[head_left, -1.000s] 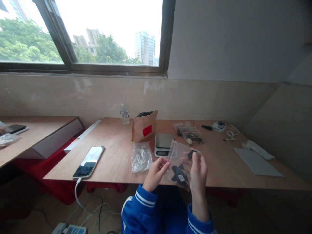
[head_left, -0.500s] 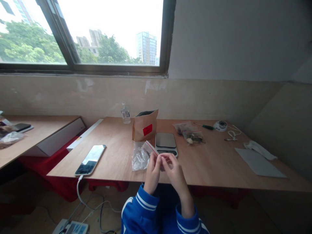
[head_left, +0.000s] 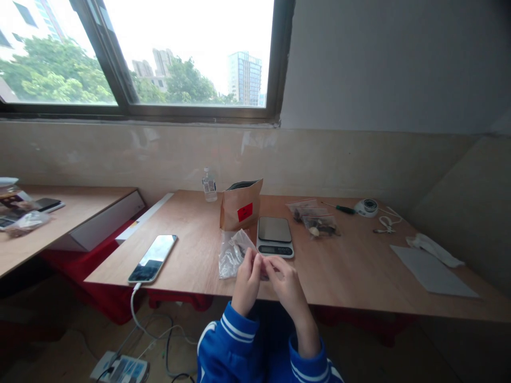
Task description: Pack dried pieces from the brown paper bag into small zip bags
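Left hand [head_left: 247,282] and right hand [head_left: 288,282] pinch a translucent plastic bag [head_left: 246,241] before the square white scale [head_left: 274,231]; right of it, clear plastic bags [head_left: 319,219] hold dark pieces [head_left: 329,230].

Holds left hand [head_left: 246,279] and right hand [head_left: 288,282] close together, almost touching at the fingertips [head_left: 265,259], pinching with thumb [head_left: 272,270] and forefinger [head_left: 276,260] of each; slants both forearms [head_left: 308,336] inward and angles right hand leftward.

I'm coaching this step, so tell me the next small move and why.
Probably press along the edge of the held plastic bag with the right hand, the left hand steadying it: both hands' fingertips are close together on it, and whether it is sealed can't be seen.
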A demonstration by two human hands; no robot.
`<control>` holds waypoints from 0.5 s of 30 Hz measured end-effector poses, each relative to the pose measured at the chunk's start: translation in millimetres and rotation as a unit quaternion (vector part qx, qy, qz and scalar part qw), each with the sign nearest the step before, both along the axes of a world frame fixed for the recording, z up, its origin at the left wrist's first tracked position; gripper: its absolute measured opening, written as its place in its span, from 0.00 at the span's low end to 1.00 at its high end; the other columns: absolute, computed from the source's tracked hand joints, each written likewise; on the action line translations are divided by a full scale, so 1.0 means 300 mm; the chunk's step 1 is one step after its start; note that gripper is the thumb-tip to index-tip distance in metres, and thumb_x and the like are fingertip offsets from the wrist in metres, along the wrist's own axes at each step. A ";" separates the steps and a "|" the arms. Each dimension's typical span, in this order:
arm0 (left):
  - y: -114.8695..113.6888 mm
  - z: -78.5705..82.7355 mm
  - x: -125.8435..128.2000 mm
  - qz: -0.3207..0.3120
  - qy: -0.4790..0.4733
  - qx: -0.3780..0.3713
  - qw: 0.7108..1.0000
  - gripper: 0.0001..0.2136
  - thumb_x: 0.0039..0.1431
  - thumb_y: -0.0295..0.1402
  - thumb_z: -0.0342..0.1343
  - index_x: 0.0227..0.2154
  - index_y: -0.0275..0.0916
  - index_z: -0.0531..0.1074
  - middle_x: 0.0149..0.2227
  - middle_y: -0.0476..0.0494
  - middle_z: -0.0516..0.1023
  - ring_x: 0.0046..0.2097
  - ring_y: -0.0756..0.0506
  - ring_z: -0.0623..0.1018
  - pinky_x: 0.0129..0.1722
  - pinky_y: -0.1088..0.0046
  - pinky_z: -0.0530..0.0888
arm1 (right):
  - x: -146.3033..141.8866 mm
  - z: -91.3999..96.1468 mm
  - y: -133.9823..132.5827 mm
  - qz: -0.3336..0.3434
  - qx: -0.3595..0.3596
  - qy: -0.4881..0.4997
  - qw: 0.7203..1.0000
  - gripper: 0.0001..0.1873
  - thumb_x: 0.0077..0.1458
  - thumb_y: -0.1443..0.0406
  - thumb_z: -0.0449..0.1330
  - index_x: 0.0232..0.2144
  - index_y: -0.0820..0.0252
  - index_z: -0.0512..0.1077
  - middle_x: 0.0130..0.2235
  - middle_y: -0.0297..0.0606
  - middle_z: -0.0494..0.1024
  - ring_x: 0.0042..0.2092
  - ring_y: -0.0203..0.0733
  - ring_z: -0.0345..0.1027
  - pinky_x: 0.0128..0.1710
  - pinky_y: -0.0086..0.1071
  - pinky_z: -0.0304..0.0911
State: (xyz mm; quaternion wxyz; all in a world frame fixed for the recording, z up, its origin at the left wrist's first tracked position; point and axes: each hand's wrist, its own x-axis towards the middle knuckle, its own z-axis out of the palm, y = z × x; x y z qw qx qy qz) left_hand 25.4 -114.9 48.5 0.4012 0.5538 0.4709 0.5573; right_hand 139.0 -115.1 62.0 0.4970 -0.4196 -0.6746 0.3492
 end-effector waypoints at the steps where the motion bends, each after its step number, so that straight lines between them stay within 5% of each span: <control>1: 0.001 -0.001 -0.002 0.000 0.002 0.003 1.000 0.12 0.64 0.43 0.43 0.29 0.40 0.59 0.27 0.52 0.63 0.30 0.51 0.67 0.31 0.76 0.66 | -0.001 -0.003 0.002 0.000 0.002 0.000 1.000 0.14 0.61 0.60 0.52 0.39 0.56 0.76 0.41 0.40 0.78 0.42 0.42 0.72 0.41 0.33 0.69; 10: 0.006 -0.017 -0.007 -0.038 0.003 0.016 0.999 0.11 0.65 0.40 0.41 0.31 0.40 0.60 0.29 0.51 0.65 0.31 0.51 0.67 0.33 0.76 0.67 | 0.014 -0.008 0.005 -0.014 0.000 -0.003 1.000 0.13 0.58 0.59 0.55 0.39 0.58 0.76 0.41 0.40 0.78 0.41 0.42 0.73 0.38 0.32 0.70; 15: 0.002 -0.005 0.012 -0.007 0.032 0.036 0.999 0.11 0.64 0.40 0.43 0.29 0.40 0.60 0.26 0.51 0.65 0.29 0.52 0.67 0.30 0.76 0.66 | -0.017 -0.001 -0.011 -0.060 -0.022 0.023 0.998 0.14 0.59 0.59 0.53 0.35 0.59 0.76 0.35 0.40 0.79 0.33 0.41 0.74 0.32 0.30 0.71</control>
